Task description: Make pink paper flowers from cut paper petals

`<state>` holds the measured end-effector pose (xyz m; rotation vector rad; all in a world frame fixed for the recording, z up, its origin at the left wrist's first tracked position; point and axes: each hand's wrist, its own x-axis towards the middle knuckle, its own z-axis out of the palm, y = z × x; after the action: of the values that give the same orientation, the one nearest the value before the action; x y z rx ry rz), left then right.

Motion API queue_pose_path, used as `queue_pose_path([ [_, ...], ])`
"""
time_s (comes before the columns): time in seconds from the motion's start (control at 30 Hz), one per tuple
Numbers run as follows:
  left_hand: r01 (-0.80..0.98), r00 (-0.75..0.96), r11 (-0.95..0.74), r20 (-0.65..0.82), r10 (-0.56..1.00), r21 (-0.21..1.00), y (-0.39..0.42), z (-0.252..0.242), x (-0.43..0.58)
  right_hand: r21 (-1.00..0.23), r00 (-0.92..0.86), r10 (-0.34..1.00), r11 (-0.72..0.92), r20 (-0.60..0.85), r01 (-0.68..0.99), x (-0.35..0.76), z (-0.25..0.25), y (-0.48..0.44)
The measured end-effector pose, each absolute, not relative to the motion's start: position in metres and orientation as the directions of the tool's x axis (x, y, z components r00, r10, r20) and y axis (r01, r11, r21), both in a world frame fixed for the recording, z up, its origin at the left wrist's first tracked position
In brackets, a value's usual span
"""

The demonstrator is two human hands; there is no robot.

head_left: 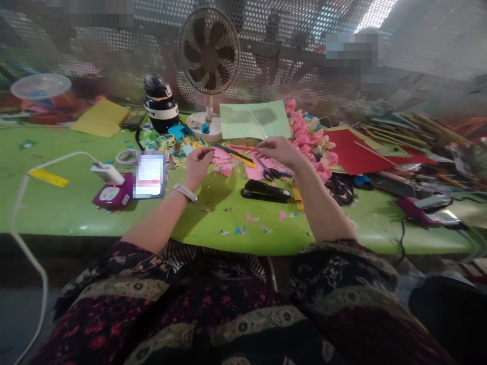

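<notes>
My left hand [198, 165], with a white band on the wrist, is over the green table beside pink paper pieces [225, 169]. Its fingers are pinched together; anything between them is too small to make out. My right hand [277, 150] is raised at the lower edge of a pale green sheet [253, 119], fingertips pressed together, their contents unclear. Between the hands lie a yellow and black cutter [241, 158] and dark-handled scissors [269, 174]. A black stapler [265, 191] rests nearer me.
A phone [149, 175] and a purple power adapter [113, 195] lie at left. Behind stand a black bottle [162, 109] and a fan [209, 53]. Pink flowers [304, 132], red paper [352, 152] and piled strips are at right. Paper scraps [249, 218] dot the table's front [213, 238].
</notes>
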<state>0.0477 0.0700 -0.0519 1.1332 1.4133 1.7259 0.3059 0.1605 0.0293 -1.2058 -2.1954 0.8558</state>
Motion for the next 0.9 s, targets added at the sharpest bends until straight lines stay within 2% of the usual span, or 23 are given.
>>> queue_pose_path([
  [0.07, -0.005, -0.464, -0.214, 0.188, 0.866, 0.977, 0.072, -0.052, 0.046, -0.481, -0.648, 0.762, 0.576, 0.021, 0.661, 0.273, 0.034, 0.154],
  [0.17, -0.040, -0.483, -0.215, 0.170, 0.859, 0.976, 0.073, -0.053, 0.044, -0.173, -0.699, 0.713, 0.684, -0.046, 0.709, 0.229, 0.035, 0.152],
  [0.27, -0.051, -0.481, -0.219, 0.168, 0.861, 0.974, 0.074, -0.054, 0.042, 0.007, -0.681, 0.729, 0.683, -0.064, 0.731, 0.214, 0.035, 0.155],
  [0.33, -0.051, -0.478, -0.221, 0.171, 0.862, 0.974, 0.075, -0.054, 0.042, 0.029, -0.669, 0.739, 0.672, -0.085, 0.740, 0.219, 0.036, 0.159],
  [0.47, -0.071, -0.491, -0.218, 0.156, 0.857, 0.973, 0.075, -0.055, 0.044, -0.030, -0.648, 0.751, 0.650, -0.128, 0.759, 0.234, 0.038, 0.165],
  [0.53, -0.114, -0.507, -0.208, 0.123, 0.853, 0.972, 0.075, -0.056, 0.044, -0.019, -0.655, 0.746, 0.658, -0.122, 0.753, 0.228, 0.037, 0.168],
  [0.73, -0.155, -0.526, -0.172, 0.066, 0.848, 0.973, 0.078, -0.058, 0.041, 0.088, -0.759, 0.625, 0.780, -0.182, 0.620, 0.180, 0.034, 0.163],
  [0.9, -0.152, -0.516, -0.172, 0.070, 0.854, 0.973, 0.078, -0.061, 0.042, 0.203, -0.704, 0.654, 0.756, -0.279, 0.622, 0.192, 0.044, 0.160],
])
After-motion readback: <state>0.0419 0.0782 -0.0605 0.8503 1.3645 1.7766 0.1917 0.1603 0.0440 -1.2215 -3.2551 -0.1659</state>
